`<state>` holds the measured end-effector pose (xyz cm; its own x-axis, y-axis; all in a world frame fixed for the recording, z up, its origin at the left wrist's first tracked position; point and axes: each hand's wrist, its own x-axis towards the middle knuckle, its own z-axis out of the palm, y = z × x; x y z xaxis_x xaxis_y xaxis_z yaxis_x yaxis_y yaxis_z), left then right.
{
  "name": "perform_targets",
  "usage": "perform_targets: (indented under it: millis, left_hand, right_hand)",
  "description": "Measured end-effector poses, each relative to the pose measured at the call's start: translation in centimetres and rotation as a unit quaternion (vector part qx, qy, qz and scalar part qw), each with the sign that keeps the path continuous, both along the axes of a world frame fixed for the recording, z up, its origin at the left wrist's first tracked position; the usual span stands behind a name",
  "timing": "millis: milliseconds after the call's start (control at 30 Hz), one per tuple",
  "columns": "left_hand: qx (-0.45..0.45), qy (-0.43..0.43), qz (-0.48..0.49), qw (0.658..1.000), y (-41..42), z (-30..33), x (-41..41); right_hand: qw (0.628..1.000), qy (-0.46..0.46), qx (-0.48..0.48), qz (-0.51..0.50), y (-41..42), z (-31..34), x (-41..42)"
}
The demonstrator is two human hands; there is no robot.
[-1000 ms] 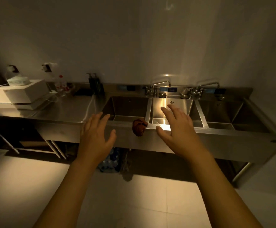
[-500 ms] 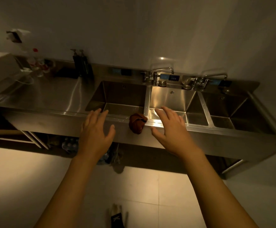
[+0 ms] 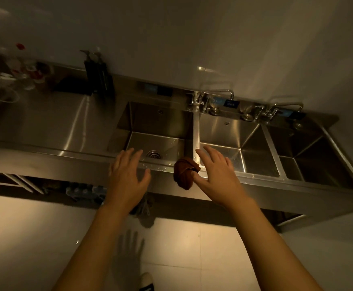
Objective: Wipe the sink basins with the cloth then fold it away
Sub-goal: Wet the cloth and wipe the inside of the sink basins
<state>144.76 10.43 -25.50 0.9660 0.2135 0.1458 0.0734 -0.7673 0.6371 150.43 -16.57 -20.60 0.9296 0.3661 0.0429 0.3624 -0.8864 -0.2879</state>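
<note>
Reaching toward the cloth (image 3: 183, 172), I have both hands spread with fingers straight and nothing held; the right hand (image 3: 217, 175) is just beside the cloth, its thumb near or perhaps touching it, I cannot tell which; the left hand (image 3: 128, 175) hangs well to the cloth's left, over the front rim. That cloth is a dark reddish-brown bundle, bunched and draped over the front edge of the sink unit (image 3: 255, 185), right where the divider between two basins meets the rim, part of it hanging down the front face. I judge it soft, light and limp, likely damp given droplets on the steel near it; it should crumple under any grip, so I would close my fingers over the bunched top sitting on the rim rather than the dangling tail. Left of the cloth, the left basin (image 3: 156, 131) shows a round drain strainer and scattered droplets, nothing else; right of the cloth, the middle basin (image 3: 230, 139) looks bare; beyond it the right basin (image 3: 310, 152) is in shadow, contents unclear.
</note>
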Motion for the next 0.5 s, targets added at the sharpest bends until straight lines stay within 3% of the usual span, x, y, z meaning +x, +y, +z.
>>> perform_targets:
  millis: [500]
  left_hand:
    - [-0.004,0.027,0.018,0.999,2.5,-2.1,6.8]
  right_hand:
    - [1.0,0.03,0.004,-0.001,2.1,-4.4,9.0]
